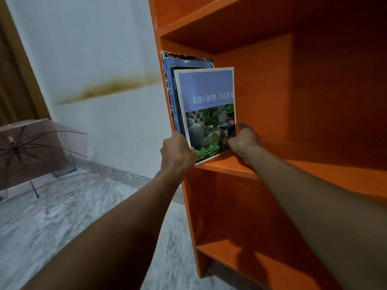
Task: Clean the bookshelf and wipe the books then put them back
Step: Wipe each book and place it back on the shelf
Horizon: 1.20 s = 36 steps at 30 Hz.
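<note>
Several books stand upright at the left end of a shelf board (234, 167) in the orange bookshelf (314, 84). The nearest one, the "kolam hias" book (206, 105), has a purple cover with a garden photo. Behind it stand a dark book, a blue book (168, 80) and a patterned book (165, 54). My left hand (178, 151) grips the lower spine corner of the books at the shelf's front edge. My right hand (243, 140) holds the "kolam hias" book at its lower right corner, thumb on the far side.
Right of the books the same shelf compartment is bare. Other orange compartments show above and below. An open umbrella (35, 149) lies on the marble floor (83, 206) at the left, against a white wall with a brown stain.
</note>
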Each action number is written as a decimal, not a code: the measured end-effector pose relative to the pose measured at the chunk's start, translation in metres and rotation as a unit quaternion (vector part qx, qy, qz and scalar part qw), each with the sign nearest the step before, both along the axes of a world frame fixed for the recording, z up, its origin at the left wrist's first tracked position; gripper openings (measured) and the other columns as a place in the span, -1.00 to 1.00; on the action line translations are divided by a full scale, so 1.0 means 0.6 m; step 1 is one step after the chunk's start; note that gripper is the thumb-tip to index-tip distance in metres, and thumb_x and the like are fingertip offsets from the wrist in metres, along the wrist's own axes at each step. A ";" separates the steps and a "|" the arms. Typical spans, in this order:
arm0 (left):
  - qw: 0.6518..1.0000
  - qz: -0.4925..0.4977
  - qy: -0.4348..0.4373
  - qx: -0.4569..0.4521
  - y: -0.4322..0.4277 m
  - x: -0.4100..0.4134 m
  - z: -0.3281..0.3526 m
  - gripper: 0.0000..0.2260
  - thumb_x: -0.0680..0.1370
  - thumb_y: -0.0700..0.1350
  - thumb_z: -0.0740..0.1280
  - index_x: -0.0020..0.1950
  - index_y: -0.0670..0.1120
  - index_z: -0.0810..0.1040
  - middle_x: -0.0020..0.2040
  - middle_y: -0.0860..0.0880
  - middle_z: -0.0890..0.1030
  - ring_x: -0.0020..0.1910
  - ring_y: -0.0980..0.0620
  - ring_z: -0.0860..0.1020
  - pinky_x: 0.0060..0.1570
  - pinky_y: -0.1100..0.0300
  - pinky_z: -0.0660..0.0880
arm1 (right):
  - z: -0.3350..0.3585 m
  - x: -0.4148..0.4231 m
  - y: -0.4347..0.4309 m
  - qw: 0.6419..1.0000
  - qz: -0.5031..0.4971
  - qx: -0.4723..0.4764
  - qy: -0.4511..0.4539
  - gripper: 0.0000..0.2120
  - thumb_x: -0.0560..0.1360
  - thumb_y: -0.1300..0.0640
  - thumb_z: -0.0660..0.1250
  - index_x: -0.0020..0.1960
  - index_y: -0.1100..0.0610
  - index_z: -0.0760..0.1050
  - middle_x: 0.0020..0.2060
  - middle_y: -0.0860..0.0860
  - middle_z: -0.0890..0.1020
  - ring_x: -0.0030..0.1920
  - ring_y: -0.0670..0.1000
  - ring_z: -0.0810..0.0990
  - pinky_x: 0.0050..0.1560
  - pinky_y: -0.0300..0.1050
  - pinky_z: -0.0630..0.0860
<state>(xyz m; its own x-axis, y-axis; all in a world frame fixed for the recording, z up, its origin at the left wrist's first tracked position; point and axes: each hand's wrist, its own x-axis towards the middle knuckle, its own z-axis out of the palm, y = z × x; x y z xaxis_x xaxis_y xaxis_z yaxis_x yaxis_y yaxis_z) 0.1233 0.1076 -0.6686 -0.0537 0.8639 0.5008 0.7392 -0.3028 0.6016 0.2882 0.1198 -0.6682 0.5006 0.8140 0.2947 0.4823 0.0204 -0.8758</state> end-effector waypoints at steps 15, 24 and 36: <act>0.993 -0.052 -0.087 -0.063 -0.006 -0.020 -0.003 -0.64 0.48 -0.05 0.49 0.14 -0.13 0.42 0.03 -0.16 0.60 -0.04 -0.16 0.65 0.00 -0.08 0.63 | -0.009 -0.025 0.016 0.999 0.044 -0.008 0.005 -0.47 0.46 0.24 0.44 0.40 0.14 0.41 0.23 0.11 0.57 0.21 0.13 0.52 0.15 -0.10 0.48; 0.995 -0.073 -0.057 -0.049 -0.025 -0.050 -0.031 -0.71 0.56 0.01 0.38 0.16 -0.13 0.48 0.11 -0.14 0.61 0.04 -0.18 0.63 0.03 -0.01 0.62 | -0.012 -0.043 0.000 0.998 -0.011 -0.034 -0.059 -0.57 0.44 0.20 0.46 0.29 0.14 0.49 0.12 0.10 0.60 0.13 0.16 0.57 0.14 0.01 0.53; 0.980 -0.178 0.009 -0.088 -0.030 -0.119 -0.152 -0.86 0.59 -0.08 0.33 -0.10 -0.12 0.55 -0.15 -0.11 0.63 -0.21 -0.07 0.63 -0.18 0.09 0.59 | -0.034 -0.134 -0.116 0.946 -0.208 0.035 -0.248 -0.80 0.49 0.16 0.26 0.08 0.06 0.57 0.05 0.11 0.66 0.08 0.17 0.60 0.05 -0.04 0.51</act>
